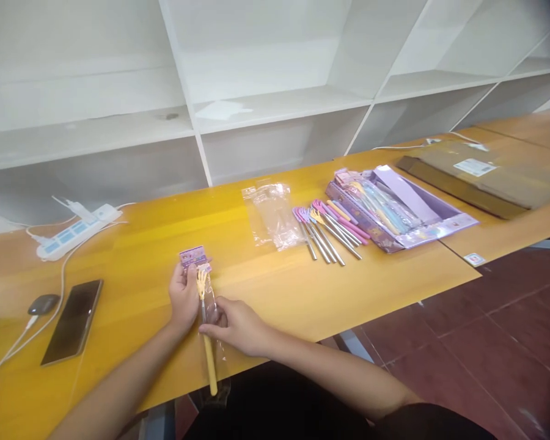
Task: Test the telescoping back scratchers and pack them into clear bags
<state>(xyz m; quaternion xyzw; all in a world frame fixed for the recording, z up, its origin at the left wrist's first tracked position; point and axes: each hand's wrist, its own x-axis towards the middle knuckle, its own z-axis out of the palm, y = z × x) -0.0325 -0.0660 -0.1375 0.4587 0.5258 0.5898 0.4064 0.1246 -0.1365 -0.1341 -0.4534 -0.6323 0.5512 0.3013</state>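
In the head view, the left hand (184, 295) pinches a purple printed cardboard header (193, 256) between its fingers, left of the open lilac cardboard box (389, 211) on the yellow wooden desk (156, 244). The right hand's (241, 327) fingers pinch the clear plastic sleeve and yellow-handled, hand-shaped stick (209, 360), also left of the box.

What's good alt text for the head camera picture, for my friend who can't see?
A left hand and right hand hold a yellow back scratcher in a clear sleeve with a purple card, above a yellow table. To the right lie clear bags, loose scratchers and an open purple box of packaged ones; a phone and power strip are on the left.
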